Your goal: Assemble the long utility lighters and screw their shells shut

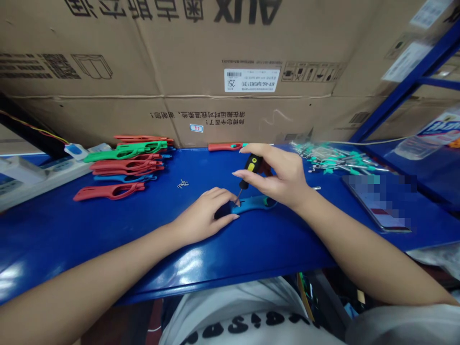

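My right hand (278, 172) grips a black and yellow screwdriver (252, 165), tilted with its tip down at the left end of a blue lighter casing (252, 204). This casing lies on the table, with a small green part near its right end. My left hand (206, 214) pinches the casing's left end between thumb and fingers, close to the screwdriver tip. Left of the casing, a small heap of screws (183, 183) sits on the table. Behind my right hand lies a red lighter casing (221, 147) with a green part in it.
Red, green and blue casings (125, 165) are stacked at the left, beside a white power strip (68, 165). Metal rods with green parts (338, 160) lie at the right, near a phone (381, 203) and a plastic bottle (424, 139). A cardboard box (194, 62) walls off the blue table's (201, 261) back.
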{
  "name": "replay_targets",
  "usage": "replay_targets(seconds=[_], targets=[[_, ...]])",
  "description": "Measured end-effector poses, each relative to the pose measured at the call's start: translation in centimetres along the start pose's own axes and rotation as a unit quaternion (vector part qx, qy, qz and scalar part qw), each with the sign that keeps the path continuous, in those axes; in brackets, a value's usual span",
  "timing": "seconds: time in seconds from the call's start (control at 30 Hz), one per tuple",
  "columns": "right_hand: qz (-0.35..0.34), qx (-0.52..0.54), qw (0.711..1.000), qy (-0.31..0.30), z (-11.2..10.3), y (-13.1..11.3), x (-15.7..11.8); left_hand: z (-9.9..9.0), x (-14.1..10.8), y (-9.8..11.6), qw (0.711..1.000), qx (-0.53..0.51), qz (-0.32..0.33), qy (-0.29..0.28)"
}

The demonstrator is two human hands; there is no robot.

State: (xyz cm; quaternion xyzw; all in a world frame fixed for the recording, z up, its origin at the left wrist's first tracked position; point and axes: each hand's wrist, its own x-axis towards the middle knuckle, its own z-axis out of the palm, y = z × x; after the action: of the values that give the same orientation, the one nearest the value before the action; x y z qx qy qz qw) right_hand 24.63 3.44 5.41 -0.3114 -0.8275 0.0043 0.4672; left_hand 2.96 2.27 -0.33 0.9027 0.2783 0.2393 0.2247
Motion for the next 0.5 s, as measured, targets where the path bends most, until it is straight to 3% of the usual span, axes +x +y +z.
replay_targets(seconds=[0.17,0.33,0.5], targets=[[0.046,0.128,0.984,-0.112,0.08,-0.36,0.20,0.00,-0.03,-0.02,1.000,-0.007,-0.003,0.002],[0.016,0.023,0.999,-0.028,0.12,-0.04,-0.11,-0.07,-0.03,0.03,1.000,-0.007,-0.002,-0.001],[0.038,0.116,0.989,-0.088,-0.07,-0.37,-0.11,-0.08,-0.03,0.01,1.000,-0.006,0.002,0.000]])
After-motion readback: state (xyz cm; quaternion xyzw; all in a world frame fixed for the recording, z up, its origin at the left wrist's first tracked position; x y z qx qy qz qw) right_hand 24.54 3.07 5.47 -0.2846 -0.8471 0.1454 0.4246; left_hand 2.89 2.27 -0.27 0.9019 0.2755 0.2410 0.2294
